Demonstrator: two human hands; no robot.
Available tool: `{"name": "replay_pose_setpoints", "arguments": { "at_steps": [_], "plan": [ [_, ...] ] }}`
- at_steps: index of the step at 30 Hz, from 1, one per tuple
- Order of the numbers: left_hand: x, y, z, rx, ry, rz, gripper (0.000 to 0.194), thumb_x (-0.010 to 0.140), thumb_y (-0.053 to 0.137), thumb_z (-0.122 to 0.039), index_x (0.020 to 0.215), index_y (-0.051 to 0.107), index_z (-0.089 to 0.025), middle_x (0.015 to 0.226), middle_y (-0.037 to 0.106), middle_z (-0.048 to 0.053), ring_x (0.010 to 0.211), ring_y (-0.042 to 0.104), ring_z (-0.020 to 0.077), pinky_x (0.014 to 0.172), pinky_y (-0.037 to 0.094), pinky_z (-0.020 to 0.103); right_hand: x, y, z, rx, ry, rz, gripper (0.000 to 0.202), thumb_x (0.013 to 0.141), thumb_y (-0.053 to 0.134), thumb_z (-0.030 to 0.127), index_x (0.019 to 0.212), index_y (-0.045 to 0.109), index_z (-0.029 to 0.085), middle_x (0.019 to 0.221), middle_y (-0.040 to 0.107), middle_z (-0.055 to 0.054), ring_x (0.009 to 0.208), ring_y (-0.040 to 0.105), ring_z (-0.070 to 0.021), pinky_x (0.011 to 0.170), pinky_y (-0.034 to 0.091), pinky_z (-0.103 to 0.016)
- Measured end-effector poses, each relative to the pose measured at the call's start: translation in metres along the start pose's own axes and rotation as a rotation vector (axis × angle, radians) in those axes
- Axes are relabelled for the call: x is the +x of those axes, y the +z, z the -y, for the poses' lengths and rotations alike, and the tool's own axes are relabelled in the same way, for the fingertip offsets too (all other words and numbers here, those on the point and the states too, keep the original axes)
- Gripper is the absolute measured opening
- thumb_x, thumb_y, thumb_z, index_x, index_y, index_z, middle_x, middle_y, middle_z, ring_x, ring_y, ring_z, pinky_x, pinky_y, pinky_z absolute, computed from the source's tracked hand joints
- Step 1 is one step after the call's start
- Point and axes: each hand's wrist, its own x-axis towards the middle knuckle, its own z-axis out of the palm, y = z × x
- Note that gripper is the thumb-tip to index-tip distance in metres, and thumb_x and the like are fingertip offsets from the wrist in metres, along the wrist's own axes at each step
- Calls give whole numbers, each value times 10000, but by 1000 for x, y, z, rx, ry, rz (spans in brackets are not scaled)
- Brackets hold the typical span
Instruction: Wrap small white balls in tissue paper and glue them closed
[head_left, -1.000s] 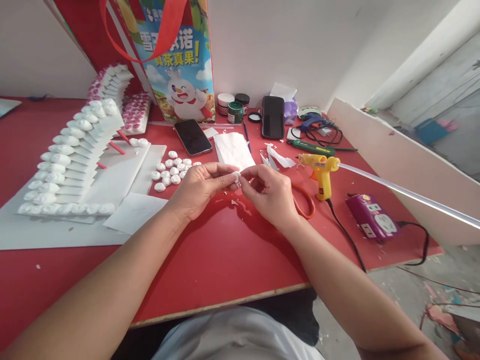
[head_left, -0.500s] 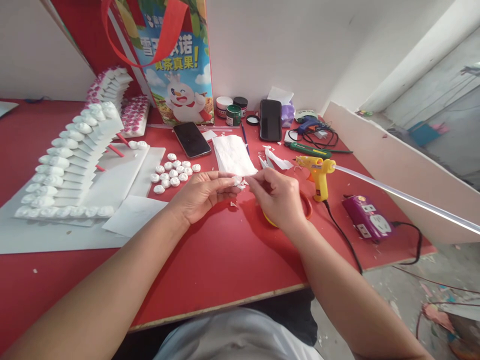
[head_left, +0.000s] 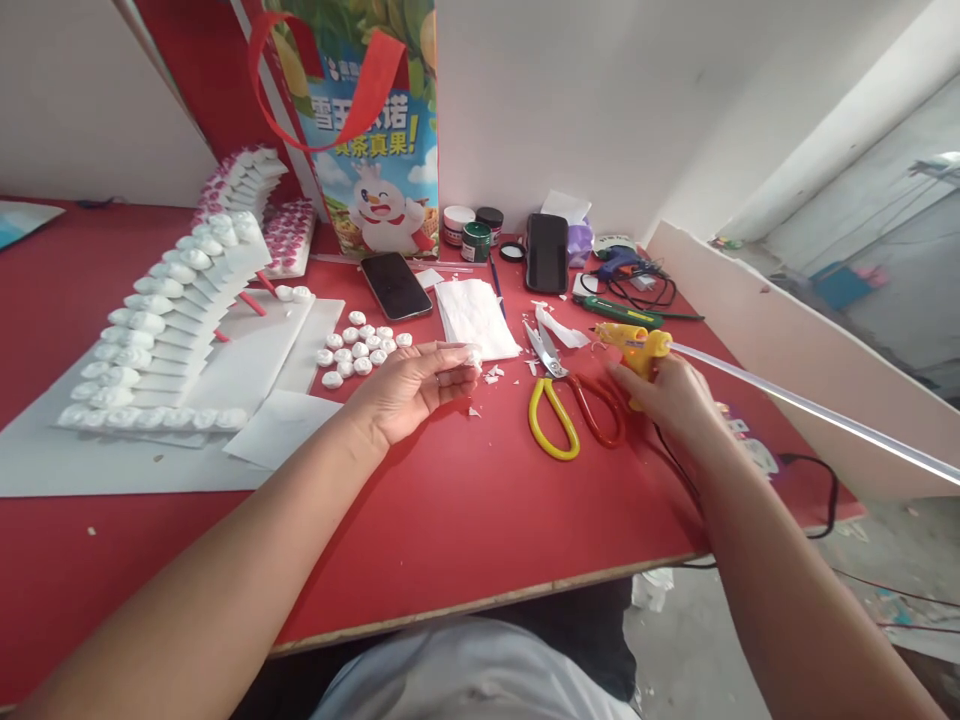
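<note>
My left hand pinches a small white rolled paper rose between thumb and fingertips, above the red table; the fingers partly cover it. My right hand is closed round the handle of a yellow hot glue gun, whose nozzle points left. A long clear glue stick sticks out of its back end. Between my hands lie scissors with one yellow and one red handle, blades parted. Beside my left hand sit several finished white roses. A stack of white paper sheets lies just beyond it.
To the left, a curved white stepped model edged with white roses stands on boards. Behind are a printed bag, two phones, paint jars and a green-handled tool. A purple power socket is partly hidden by my right arm.
My right hand has left the paper rose and moved right onto the glue gun, uncovering the scissors. My left hand still holds the rose. The view has shifted slightly.
</note>
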Motion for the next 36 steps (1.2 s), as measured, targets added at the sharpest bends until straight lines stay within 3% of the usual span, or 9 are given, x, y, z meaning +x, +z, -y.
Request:
{"name": "replay_pose_setpoints", "arguments": {
  "at_steps": [3,5,8,11,15,18,26,36],
  "plan": [
    [0,0,-2,-4,27,-22,99,740,822,-147,816,784,-97,772,748,66,712,708,122,735,600,236,10,-1,2,246,131,5,381,789,719,434,550,534,202,573,569,-37,557,501,-168,565,350,-326],
    [1,0,-4,-12,52,-57,100,732,824,-150,810,784,-103,766,744,62,715,704,124,745,597,247,4,-9,10,470,153,-43,312,782,708,371,562,589,186,537,556,-19,519,472,-143,538,347,-311],
    [2,0,-6,-5,100,-109,137,712,841,-175,825,787,-119,783,748,56,726,701,126,786,590,273,-17,-26,31,875,31,-37,234,761,750,396,709,710,172,635,633,-32,515,466,-122,489,327,-283],
    [4,-1,-6,32,165,-138,211,669,884,-219,827,786,-120,795,753,51,722,696,126,842,577,305,-35,-31,61,1134,-143,154,214,752,783,386,733,716,184,672,651,-35,504,497,-118,462,325,-271],
    [6,-4,-6,71,250,-138,295,603,933,-264,801,777,-112,751,743,37,699,683,121,887,559,336,-47,-11,91,1159,-317,345,311,808,765,438,670,665,177,580,583,-11,473,503,-114,479,371,-275],
    [7,-6,-6,92,301,-135,302,599,940,-278,800,777,-120,745,740,30,699,677,121,893,551,344,-50,9,96,1166,-355,398,402,825,759,495,622,614,179,577,568,-7,483,519,-116,492,388,-276],
    [7,-4,-6,192,350,-153,289,622,931,-320,783,773,-140,732,727,22,704,654,127,894,543,360,-49,19,92,1067,-390,403,501,855,701,572,570,535,194,529,527,-2,497,472,-118,506,372,-280],
    [5,0,-5,178,327,-163,300,612,942,-305,774,766,-126,734,733,29,692,665,132,866,555,359,-50,25,88,906,-447,352,501,928,620,541,585,494,198,546,498,6,518,444,-112,527,342,-288]
  ]
}}
